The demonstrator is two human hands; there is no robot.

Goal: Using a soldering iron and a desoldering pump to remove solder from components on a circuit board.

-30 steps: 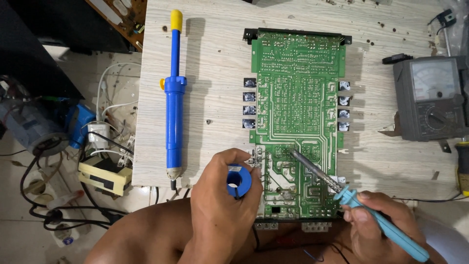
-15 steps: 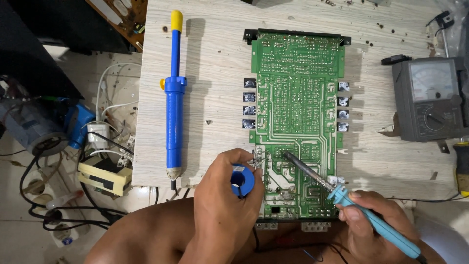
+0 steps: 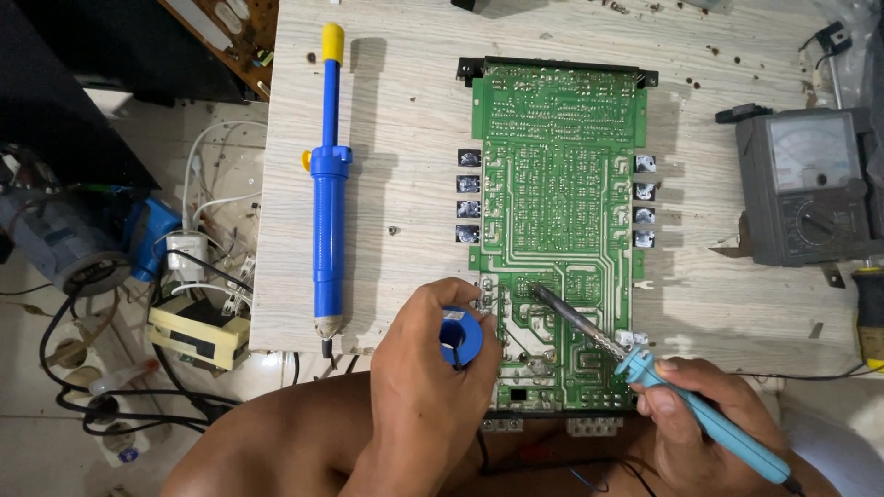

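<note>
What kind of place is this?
Probably a small electronics repair bench: a green circuit board lies on the table, beside a blue desoldering pump and an analog multimeter.

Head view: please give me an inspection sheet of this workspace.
Surface: pale wooden table, speckled with dark marks.
Job's things: green circuit board lying flat; soldering iron tip on the board; blue solder spool.
Clutter: blue desoldering pump; grey meter.
Grippers: left hand holds the spool; right hand holds the iron.
Cables: tangle on the floor, left.
Surroundings: transformer on the floor.
</note>
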